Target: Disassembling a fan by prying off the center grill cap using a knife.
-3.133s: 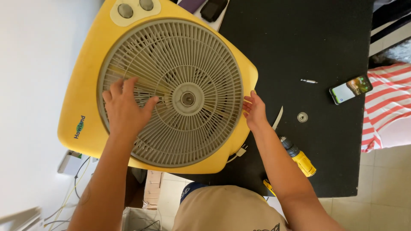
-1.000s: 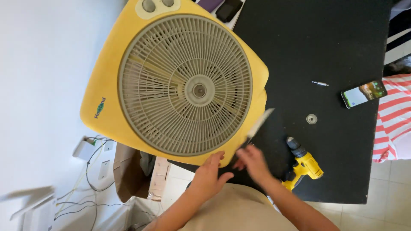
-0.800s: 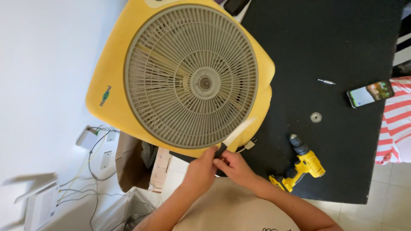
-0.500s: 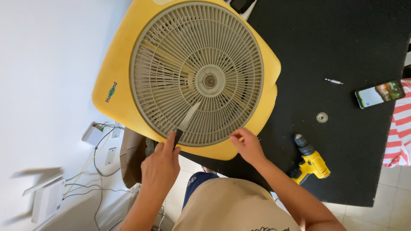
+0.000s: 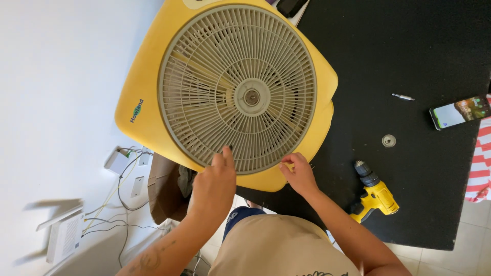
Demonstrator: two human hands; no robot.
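A yellow box fan (image 5: pixel 148 92) lies flat on the black table (image 5: pixel 419 46), its grey round grille (image 5: pixel 238 87) facing up. My left hand (image 5: pixel 214 180) is closed at the near rim of the grille. It grips a knife, of which only a dark tip shows at the fingertips; the blade is hidden. My right hand (image 5: pixel 299 174) is a little to the right, fingers curled on the grille's near rim where it meets the yellow housing.
A yellow cordless drill (image 5: pixel 376 194) lies right of my right arm. Farther right are a small round cap (image 5: pixel 388 140), a driver bit (image 5: pixel 403 96) and a lit phone (image 5: pixel 460 111). Cables and a white router (image 5: pixel 64 235) sit on the floor at left.
The knife went from my right hand to my left, and its blade, seen lying over the grille half a second ago, is now hidden. My right hand moved onto the grille rim.
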